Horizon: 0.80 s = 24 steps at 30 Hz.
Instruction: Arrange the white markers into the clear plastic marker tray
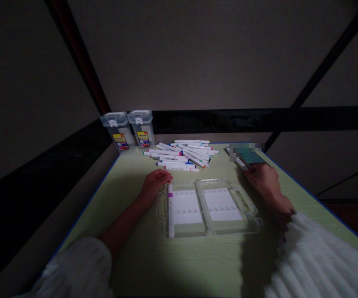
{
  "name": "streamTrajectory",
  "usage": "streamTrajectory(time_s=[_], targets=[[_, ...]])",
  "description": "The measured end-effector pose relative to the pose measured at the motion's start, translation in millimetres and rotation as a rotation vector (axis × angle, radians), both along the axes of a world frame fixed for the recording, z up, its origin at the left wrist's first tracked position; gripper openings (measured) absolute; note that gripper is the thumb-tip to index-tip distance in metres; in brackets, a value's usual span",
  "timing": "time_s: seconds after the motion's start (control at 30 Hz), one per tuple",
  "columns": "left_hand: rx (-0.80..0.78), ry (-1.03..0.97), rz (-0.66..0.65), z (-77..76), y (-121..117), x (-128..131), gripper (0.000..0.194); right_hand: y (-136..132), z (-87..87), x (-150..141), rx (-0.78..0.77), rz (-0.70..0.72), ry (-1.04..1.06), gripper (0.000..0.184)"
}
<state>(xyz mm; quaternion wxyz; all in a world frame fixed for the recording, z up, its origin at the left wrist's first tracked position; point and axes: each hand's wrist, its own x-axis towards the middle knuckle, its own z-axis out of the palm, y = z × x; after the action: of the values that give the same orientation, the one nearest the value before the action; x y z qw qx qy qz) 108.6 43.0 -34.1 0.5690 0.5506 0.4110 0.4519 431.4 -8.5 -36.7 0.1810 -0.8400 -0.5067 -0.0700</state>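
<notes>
An unfolded clear plastic case point(208, 225) lies on the table in front of me, with white slotted panels in both halves. One white marker point(171, 215) with a purple band lies lengthwise along the left side of the case. My left hand point(156, 184) is at the case's upper left corner, fingers curled together by the marker's top end; anything between them is hidden. At the right, my right hand point(264, 180) has its fingers closed at the near end of a white marker point(241, 162), which lies along the edge of a dark tablet-like device point(253, 156).
Several white markers point(182, 155) with coloured ends lie in a loose pile behind the case. Two clear lidded boxes point(121, 130) with yellow labels stand at the back left. A dark rail and wall panels border the table point(173, 265), which has a blue edge.
</notes>
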Motion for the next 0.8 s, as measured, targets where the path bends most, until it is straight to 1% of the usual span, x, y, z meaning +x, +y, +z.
streamTrajectory(time_s=[0.4, 0.63, 0.73, 0.8], targets=[[0.007, -0.028, -0.016, -4.6, 3.0, -1.4, 0.016, -1.0, -2.6, 4.4, 0.027, 0.044, -0.029, 0.028], [0.012, 0.004, 0.006, -3.7, 2.0, -1.0, 0.016, -1.3, 3.1, 5.2, 0.041, 0.045, -0.016, 0.033], [0.017, 0.001, 0.022, -3.4, 2.8, -0.5, 0.016, 0.1, 8.7, 0.1, 0.094, 0.087, -0.03, 0.031], [0.03, 0.0, 0.062, -3.8, 5.7, -1.0, 0.016, 1.4, 12.9, -8.0, 0.178, 0.152, -0.016, 0.028]])
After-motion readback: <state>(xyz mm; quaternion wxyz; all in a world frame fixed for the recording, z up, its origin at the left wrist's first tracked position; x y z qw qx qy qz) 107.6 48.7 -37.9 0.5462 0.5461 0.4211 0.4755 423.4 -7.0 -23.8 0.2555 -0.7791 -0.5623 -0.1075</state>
